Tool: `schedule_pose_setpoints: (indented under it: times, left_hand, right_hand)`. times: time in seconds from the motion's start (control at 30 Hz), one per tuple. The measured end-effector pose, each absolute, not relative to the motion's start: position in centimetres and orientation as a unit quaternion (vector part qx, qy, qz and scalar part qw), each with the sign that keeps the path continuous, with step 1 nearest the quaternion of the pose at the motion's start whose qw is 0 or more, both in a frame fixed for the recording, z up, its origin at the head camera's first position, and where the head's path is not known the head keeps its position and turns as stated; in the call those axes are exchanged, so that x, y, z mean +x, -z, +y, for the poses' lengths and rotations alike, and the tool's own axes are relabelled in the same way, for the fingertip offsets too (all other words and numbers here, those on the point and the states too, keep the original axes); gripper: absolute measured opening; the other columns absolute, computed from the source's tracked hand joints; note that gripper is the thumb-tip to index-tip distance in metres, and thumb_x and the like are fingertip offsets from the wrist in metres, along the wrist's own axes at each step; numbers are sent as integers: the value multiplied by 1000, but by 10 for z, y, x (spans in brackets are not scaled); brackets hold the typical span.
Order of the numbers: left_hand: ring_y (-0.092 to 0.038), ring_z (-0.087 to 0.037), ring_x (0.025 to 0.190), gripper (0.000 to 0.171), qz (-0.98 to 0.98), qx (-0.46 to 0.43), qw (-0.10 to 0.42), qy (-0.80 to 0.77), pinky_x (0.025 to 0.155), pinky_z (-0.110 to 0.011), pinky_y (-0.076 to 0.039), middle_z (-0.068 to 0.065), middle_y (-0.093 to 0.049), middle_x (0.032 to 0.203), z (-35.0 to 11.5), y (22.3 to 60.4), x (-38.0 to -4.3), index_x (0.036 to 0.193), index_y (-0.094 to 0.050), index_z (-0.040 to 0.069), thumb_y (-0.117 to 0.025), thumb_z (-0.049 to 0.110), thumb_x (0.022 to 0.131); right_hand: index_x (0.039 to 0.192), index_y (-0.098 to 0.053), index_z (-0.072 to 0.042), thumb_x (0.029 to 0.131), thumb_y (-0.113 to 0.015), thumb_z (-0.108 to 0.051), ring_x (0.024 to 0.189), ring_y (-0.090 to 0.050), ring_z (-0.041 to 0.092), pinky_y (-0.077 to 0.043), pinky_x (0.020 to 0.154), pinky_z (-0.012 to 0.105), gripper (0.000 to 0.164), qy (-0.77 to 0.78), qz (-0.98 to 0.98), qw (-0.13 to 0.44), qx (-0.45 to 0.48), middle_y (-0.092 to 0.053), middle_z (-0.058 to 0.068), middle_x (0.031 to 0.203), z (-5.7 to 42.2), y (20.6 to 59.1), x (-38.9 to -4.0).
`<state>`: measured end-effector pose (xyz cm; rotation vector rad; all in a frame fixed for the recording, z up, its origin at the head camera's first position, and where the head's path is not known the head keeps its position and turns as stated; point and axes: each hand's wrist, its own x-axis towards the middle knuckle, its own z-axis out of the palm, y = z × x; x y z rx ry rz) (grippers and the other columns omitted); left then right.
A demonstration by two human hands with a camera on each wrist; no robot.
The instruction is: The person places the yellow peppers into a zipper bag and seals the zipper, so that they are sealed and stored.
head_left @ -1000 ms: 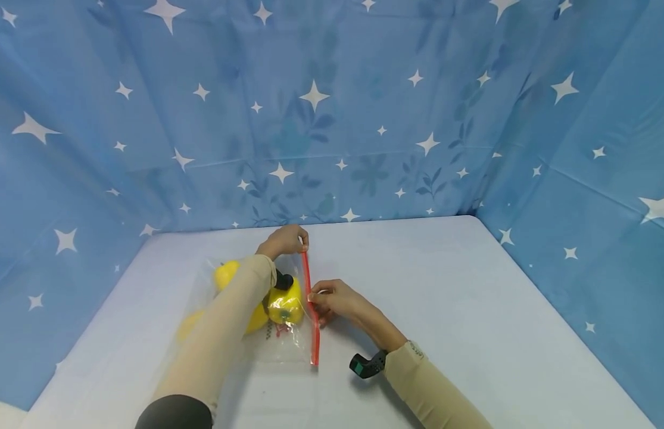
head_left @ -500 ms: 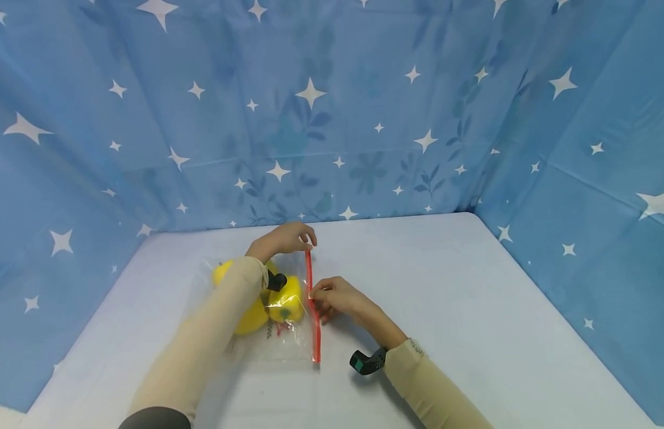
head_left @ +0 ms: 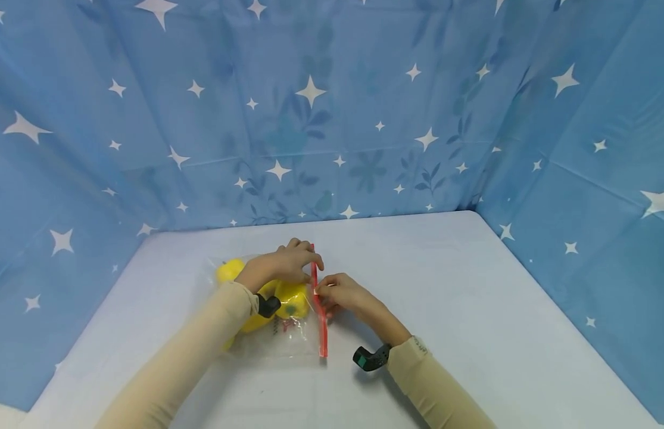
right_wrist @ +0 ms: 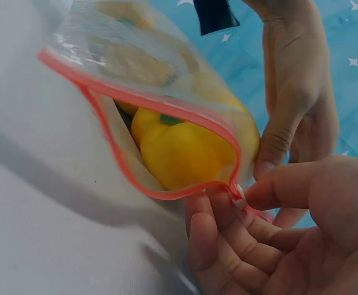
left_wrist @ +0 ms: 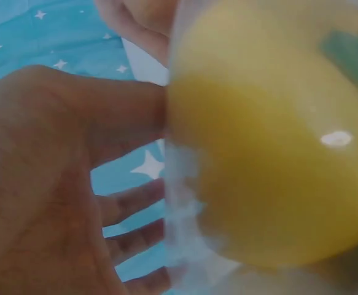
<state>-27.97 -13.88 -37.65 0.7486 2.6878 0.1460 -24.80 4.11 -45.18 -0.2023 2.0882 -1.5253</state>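
A clear slider zip bag (head_left: 296,345) with a red closure lies on the table, holding several yellow fruits or vegetables. The one nearest the mouth looks like a bell pepper (right_wrist: 185,150), lobed with a green stem. My right hand (head_left: 345,295) pinches the small white slider (right_wrist: 237,195) on the red strip between thumb and forefinger. On the near side of the slider, the bag's mouth gapes. My left hand (head_left: 289,262) reaches over the far part of the closure, fingers mostly straight and apart. Its thumb (left_wrist: 126,110) touches the film beside a yellow pepper (left_wrist: 277,141).
White cloth covers the table (head_left: 471,316). A blue curtain (head_left: 364,107) with white stars stands along the back and sides. Black wrist cameras (head_left: 370,358) stick out below both wrists.
My left hand has let go of the closure's far end and moved nearer to my right hand. The bag has shifted slightly right; my right hand keeps its pinch on the slider.
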Motion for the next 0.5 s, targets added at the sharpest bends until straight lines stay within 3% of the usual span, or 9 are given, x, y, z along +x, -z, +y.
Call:
schedule_pose_setpoints:
  times: [0.3, 0.5]
  left_hand:
    - [-33, -38, 145, 32, 947, 254, 185, -67, 120, -62, -36, -11, -42, 158, -141, 384, -274, 130, -70, 29, -68, 24, 99]
    - [-25, -40, 152, 36, 945, 254, 199, -46, 122, -64, -31, -8, -39, 162, -133, 382, -279, 125, -74, 37, -58, 17, 98]
  right_hand:
    - [99, -67, -1, 100, -56, -15, 60, -61, 13, -59, 62, 23, 18, 562, 770, 289, -86, -64, 4, 77, 45, 453, -248]
    - [99, -66, -3, 103, -55, -15, 64, -62, 14, -60, 65, 23, 17, 548, 778, 293, -93, -63, 4, 77, 49, 451, -253]
